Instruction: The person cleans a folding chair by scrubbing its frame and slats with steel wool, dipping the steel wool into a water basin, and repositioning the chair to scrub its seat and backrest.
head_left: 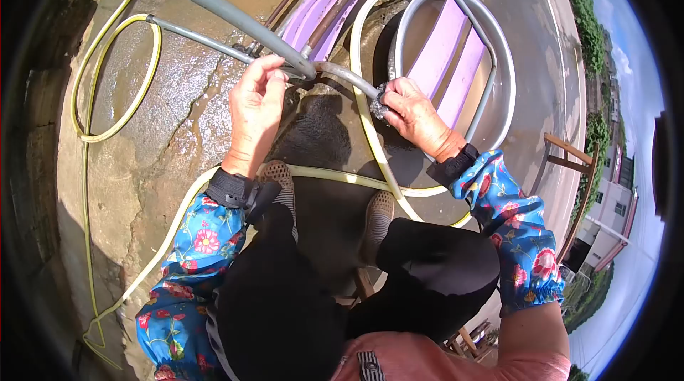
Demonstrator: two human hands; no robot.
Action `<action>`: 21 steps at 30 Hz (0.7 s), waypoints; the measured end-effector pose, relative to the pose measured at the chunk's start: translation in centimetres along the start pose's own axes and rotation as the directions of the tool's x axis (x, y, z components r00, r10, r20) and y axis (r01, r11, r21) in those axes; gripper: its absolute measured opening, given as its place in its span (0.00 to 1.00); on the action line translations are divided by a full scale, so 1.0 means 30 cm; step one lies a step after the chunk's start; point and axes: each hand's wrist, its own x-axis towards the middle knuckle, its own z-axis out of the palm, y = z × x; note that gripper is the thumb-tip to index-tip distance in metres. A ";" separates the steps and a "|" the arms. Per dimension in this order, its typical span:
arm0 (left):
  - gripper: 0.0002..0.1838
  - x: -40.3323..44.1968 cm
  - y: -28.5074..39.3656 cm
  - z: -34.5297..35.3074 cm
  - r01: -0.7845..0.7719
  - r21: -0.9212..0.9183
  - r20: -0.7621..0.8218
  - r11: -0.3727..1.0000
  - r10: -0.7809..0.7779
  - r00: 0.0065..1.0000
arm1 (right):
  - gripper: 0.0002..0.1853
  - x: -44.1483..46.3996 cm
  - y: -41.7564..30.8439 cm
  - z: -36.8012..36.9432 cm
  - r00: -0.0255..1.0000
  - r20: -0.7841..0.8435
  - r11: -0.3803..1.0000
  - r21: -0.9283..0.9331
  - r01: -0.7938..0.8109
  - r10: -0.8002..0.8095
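My right hand (415,112) is closed round a dark grey steel wool scrubber (380,103), pressed against a bent grey tube (349,76). That tube belongs to a tubular frame with lilac slats (433,53), tipped over on the wet ground. My left hand (256,107) has its fingers curled at the grey frame, just beside the end of a thick grey tube (221,11). Its fingertips partly cover the spot they grip. More curved lilac slats (335,7) lie beyond my hands.
A yellow hose (171,238) runs across the ground past my feet and loops at left and right. Wet concrete (157,117) surrounds the frame. At right stands a wooden frame (570,153), with a road, greenery and a white building (609,206) beyond.
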 end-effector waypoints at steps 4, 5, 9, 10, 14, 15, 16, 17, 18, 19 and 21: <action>0.20 0.125 0.020 -0.009 0.016 -0.167 -0.057 0.986 -0.026 0.998 | 0.11 0.090 -0.008 -0.012 0.995 0.091 0.999 -0.005 0.036 -0.035; 0.18 0.165 0.015 -0.005 0.024 -0.243 -0.045 0.970 -0.036 0.998 | 0.11 0.161 -0.020 -0.001 0.997 0.048 0.998 0.001 0.066 -0.066; 0.13 0.195 0.030 -0.018 0.171 -0.172 -0.051 0.970 -0.182 0.982 | 0.12 0.407 -0.016 0.108 0.991 0.055 0.991 0.054 -0.126 0.123; 0.12 0.188 0.034 -0.009 0.128 -0.186 -0.062 0.974 -0.141 0.988 | 0.13 0.408 -0.019 0.125 0.985 0.031 0.981 0.090 -0.169 0.167; 0.11 0.176 0.032 -0.026 0.100 -0.144 -0.088 0.985 -0.113 0.990 | 0.14 0.320 -0.032 0.075 0.996 0.032 0.988 0.132 -0.085 0.081; 0.12 0.181 0.021 -0.026 0.089 -0.125 -0.073 0.988 -0.098 0.992 | 0.14 0.268 -0.038 0.047 1.000 0.014 0.995 0.101 -0.018 0.017; 0.12 0.190 0.017 -0.026 0.093 -0.106 -0.070 0.990 -0.101 0.992 | 0.14 0.213 -0.034 0.020 0.997 0.047 0.995 0.077 -0.063 0.060; 0.12 0.183 0.015 -0.024 0.092 -0.109 -0.072 0.990 -0.100 0.992 | 0.15 0.166 -0.028 -0.003 0.993 0.070 0.993 0.053 -0.101 0.098; 0.12 0.176 0.042 -0.021 0.109 -0.124 -0.069 0.986 -0.118 0.991 | 0.15 0.119 -0.031 -0.018 0.982 0.131 0.989 0.036 -0.143 0.137; 0.12 0.174 0.055 -0.023 0.126 -0.137 -0.068 0.983 -0.136 0.988 | 0.14 0.087 -0.027 -0.012 0.993 0.076 0.993 0.066 -0.093 0.088; 0.11 0.176 0.042 -0.014 0.125 -0.138 -0.066 0.983 -0.135 0.989 | 0.15 0.088 -0.015 0.004 0.995 0.071 0.997 0.034 -0.074 0.071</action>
